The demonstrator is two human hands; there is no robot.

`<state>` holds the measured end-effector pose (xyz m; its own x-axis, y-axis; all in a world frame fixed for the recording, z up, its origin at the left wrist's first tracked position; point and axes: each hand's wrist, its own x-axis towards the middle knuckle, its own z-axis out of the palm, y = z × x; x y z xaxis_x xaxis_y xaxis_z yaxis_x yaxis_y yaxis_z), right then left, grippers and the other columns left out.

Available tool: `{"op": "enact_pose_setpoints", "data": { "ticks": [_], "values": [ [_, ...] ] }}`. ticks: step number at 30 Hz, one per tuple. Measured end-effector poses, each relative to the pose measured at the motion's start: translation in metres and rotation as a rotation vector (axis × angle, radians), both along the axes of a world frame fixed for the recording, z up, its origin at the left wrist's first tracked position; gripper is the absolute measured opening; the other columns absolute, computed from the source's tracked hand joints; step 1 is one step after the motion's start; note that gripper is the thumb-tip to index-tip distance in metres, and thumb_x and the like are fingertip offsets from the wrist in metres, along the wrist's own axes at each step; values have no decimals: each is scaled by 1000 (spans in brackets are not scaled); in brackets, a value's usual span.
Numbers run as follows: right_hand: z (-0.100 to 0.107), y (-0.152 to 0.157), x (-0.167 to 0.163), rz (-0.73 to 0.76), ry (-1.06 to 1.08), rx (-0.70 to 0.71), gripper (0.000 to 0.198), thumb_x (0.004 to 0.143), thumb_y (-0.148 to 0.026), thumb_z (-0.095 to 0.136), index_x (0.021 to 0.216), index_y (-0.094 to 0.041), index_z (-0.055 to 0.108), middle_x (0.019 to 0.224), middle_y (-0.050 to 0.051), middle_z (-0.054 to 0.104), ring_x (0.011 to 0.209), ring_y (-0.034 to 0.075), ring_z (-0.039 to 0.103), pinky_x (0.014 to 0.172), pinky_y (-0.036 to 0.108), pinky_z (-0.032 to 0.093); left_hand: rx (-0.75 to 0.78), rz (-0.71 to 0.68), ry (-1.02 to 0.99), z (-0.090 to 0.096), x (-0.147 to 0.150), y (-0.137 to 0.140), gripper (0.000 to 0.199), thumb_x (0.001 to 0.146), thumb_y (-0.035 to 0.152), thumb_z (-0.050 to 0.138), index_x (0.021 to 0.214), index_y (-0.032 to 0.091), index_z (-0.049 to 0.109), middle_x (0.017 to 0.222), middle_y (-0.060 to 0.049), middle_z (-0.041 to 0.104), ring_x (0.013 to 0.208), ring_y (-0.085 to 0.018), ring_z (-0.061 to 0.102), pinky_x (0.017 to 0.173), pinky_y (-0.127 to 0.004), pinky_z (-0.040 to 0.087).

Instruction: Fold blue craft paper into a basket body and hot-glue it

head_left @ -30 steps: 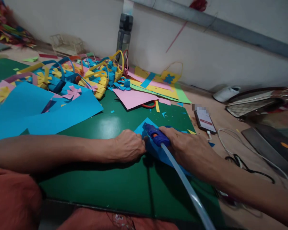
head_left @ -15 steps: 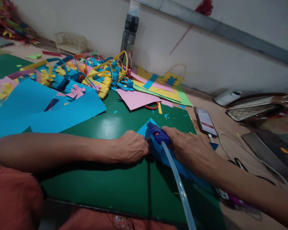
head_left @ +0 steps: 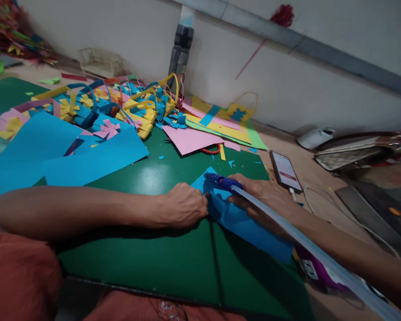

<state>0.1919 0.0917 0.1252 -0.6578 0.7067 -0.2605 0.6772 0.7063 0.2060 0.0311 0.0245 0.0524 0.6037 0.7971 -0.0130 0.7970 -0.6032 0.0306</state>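
Observation:
My left hand (head_left: 185, 206) is closed at the near-left edge of a blue paper sheet (head_left: 243, 225), pinching it against the green board (head_left: 143, 263). My right hand (head_left: 257, 191) grips a dark blue glue gun (head_left: 229, 183) above that same sheet. Its nozzle points left, close to the paper's far corner, just beyond my left knuckles. From the back of the gun a long translucent glue stick (head_left: 304, 240) runs down to the lower right, crossing in front of my right forearm. My left fingertips are mostly hidden.
Small paper baskets (head_left: 143, 116) with flowers crowd the far left, behind large blue sheets (head_left: 96, 162). Pink paper (head_left: 190, 139) partly covers red-handled scissors (head_left: 211, 149). At right are a charging phone (head_left: 285, 170), a purple power strip (head_left: 317, 272) and a bag (head_left: 354, 149).
The glue gun has turned in my right hand. The rear of its glue stick has swung from bottom centre to the lower right. My left hand has stayed in place.

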Motion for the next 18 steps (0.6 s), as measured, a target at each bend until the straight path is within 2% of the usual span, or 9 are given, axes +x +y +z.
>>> {"op": "enact_pose_setpoints", "data": {
  "ticks": [6, 9, 11, 15, 18],
  "values": [
    [3, 1, 2, -15, 89, -81, 19, 81, -29, 47, 96, -21, 55, 70, 4, 65, 59, 20, 59, 46, 26, 30, 8, -7, 9, 0, 0, -1, 32, 93, 24, 35, 105, 6, 58, 76, -14, 64, 63, -21, 62, 43, -27, 35],
    [17, -3, 3, -23, 216, -165, 17, 81, -34, 47, 88, -22, 57, 62, 1, 60, 51, 17, 53, 44, 26, 32, 15, -16, 2, 0, 0, 0, 32, 94, 25, 34, 100, 6, 59, 76, -14, 64, 63, -22, 62, 43, -28, 36],
    [30, -6, 5, -43, 300, -189, 22, 82, -41, 45, 80, -24, 58, 54, -1, 54, 44, 15, 47, 41, 26, 31, 7, -6, 4, -2, 0, 0, 32, 94, 26, 35, 102, 6, 58, 78, -14, 64, 63, -21, 62, 43, -28, 37],
    [48, 1, 14, -164, 498, -112, 35, 77, -55, 46, 75, -23, 60, 54, -1, 53, 45, 14, 46, 39, 26, 31, 32, -1, -1, -8, -1, 0, 38, 95, 32, 33, 111, 6, 53, 77, -12, 63, 62, -20, 61, 45, -27, 39],
    [47, 22, 26, -252, 598, -16, 44, 74, -63, 47, 77, -21, 61, 53, -1, 53, 45, 15, 46, 41, 27, 34, 59, -9, 36, -10, -2, 1, 31, 95, 23, 31, 112, 7, 52, 72, -10, 60, 60, -20, 59, 44, -27, 39]
  ]
}}
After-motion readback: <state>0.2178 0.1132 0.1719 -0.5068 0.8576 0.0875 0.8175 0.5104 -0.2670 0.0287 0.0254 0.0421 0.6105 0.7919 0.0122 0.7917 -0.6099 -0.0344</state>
